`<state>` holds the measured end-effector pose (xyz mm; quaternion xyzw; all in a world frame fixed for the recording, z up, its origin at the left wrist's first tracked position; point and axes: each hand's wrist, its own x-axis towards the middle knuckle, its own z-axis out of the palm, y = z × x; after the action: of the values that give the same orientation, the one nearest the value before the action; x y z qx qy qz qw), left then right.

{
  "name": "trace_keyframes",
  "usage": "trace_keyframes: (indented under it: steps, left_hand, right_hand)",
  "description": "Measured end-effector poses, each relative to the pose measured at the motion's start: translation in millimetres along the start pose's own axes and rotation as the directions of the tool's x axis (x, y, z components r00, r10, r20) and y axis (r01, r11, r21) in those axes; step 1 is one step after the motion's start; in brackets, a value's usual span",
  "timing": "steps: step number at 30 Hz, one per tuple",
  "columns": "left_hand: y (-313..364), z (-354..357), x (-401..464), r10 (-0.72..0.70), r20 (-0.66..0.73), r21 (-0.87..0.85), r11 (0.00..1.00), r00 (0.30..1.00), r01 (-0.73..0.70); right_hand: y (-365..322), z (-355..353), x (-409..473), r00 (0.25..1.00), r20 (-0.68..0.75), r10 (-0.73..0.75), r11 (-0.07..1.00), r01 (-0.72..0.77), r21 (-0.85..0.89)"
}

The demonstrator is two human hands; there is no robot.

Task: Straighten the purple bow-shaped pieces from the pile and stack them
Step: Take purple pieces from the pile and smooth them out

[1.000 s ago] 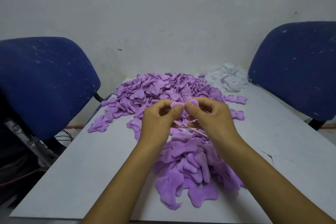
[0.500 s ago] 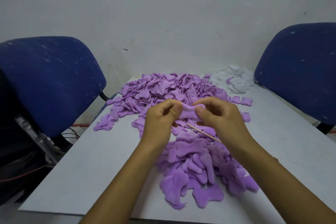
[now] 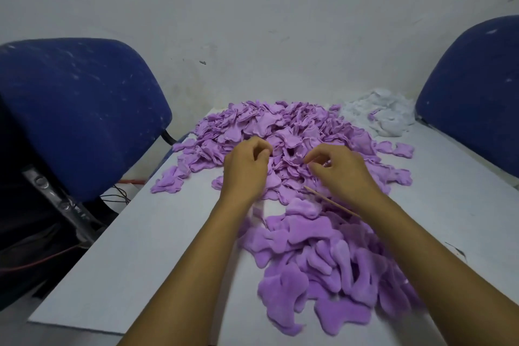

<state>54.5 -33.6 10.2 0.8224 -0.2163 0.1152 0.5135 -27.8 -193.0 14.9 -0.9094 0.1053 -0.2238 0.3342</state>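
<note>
Dozens of purple pieces lie flattened and overlapping in the near heap (image 3: 331, 264) on the table (image 3: 140, 247), close to the person — that looks like the finished share, though it is more a loose spread than a tidy stack. Far more remain in the pile (image 3: 280, 132) at the far end, crumpled and curled, so I judge the job well under half done.

Each piece is a soft, fleecy bow shape, narrow at the waist and lobed at both ends; the near ones lie flat, the far ones are folded and bunched.

Both hands reach over the pile's near edge. The left hand (image 3: 245, 167) has its fingers curled, tips together above the pieces; whether it pinches one I cannot tell. The right hand (image 3: 341, 171) is likewise curled, thumb and forefinger close — a thin wooden stick (image 3: 331, 202) runs out from under it towards the wrist, and it seems tucked in that hand, though the grip itself is hidden.

Beyond the pile sits a smaller white heap (image 3: 384, 115) by the wall. A blue chair (image 3: 75, 115) stands at the left, another chair (image 3: 474, 95) at the right.
</note>
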Motion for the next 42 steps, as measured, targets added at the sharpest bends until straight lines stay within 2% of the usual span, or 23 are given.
trace_keyframes:
  steps: [6, 9, 15, 18, 20, 22, 23, 25, 28, 30, 33, 37, 39, 42]
  left_hand:
    - [-46, 6, 20, -0.08, 0.053, 0.262, 0.963, 0.995, 0.063]
    - [-54, 3, 25, -0.111, 0.047, 0.241, 0.966, 0.993, 0.096]
    - [-62, 1, 26, -0.19, 0.077, 0.225, 0.96, 0.979, 0.168]
    - [-62, 2, 29, -0.167, 0.072, 0.209, 0.967, 0.983, 0.149]
    - [-54, 0, 30, -0.127, 0.066, 0.139, 0.983, 0.99, 0.117]
    - [-42, -5, 29, -0.142, 0.059, -0.073, 0.987, 0.988, 0.147]
    - [-36, -8, 27, -0.185, 0.087, -0.212, 0.957, 0.979, 0.2]
    - [-24, -12, 23, -0.249, 0.225, -0.471, 0.818, 0.942, 0.329]
    - [-2, -15, 11, -0.247, 0.355, -0.64, 0.639, 0.902, 0.427]
    - [15, -18, 0, -0.223, 0.399, -0.679, 0.579, 0.889, 0.451]
    - [28, -27, -16, -0.056, 0.439, -0.671, 0.644, 0.897, 0.368]
    - [34, -38, -33, 0.218, 0.413, -0.581, 0.81, 0.884, 0.072]
    - [35, -39, -39, 0.24, 0.359, -0.536, 0.844, 0.902, -0.011]
    - [34, -35, -46, 0.172, 0.306, -0.553, 0.832, 0.937, 0.028]
  right_hand:
    - [-10, 51, 45, 0.953, 0.214, -0.214, 0.926, 0.268, -0.267]
    - [-8, 70, 60, 0.926, 0.295, -0.234, 0.872, 0.334, -0.359]
    - [-2, 90, 66, 0.94, 0.229, -0.254, 0.856, 0.329, -0.4]
    - [-2, 87, 68, 0.947, 0.144, -0.286, 0.871, 0.32, -0.373]
    - [-6, 76, 66, 0.936, 0.087, -0.34, 0.891, 0.35, -0.289]
    - [-10, 58, 58, 0.942, 0.067, -0.329, 0.933, 0.335, -0.131]
    - [-12, 48, 52, 0.953, 0.063, -0.295, 0.954, 0.298, -0.036]
    - [-17, 28, 37, 0.978, 0.091, -0.187, 0.962, 0.164, 0.217]
    - [-23, 8, 10, 0.973, 0.223, -0.062, 0.814, -0.08, 0.575]
    - [-26, 0, -5, 0.975, 0.22, 0.009, 0.693, -0.165, 0.701]
    - [-26, -9, -27, 0.972, 0.205, 0.112, 0.544, -0.233, 0.806]
    - [-27, -20, -51, 0.955, 0.261, 0.138, 0.434, -0.295, 0.851]
    - [-27, -23, -59, 0.952, 0.277, 0.127, 0.428, -0.305, 0.851]
    - [-31, -26, -70, 0.948, 0.306, 0.084, 0.433, -0.312, 0.846]
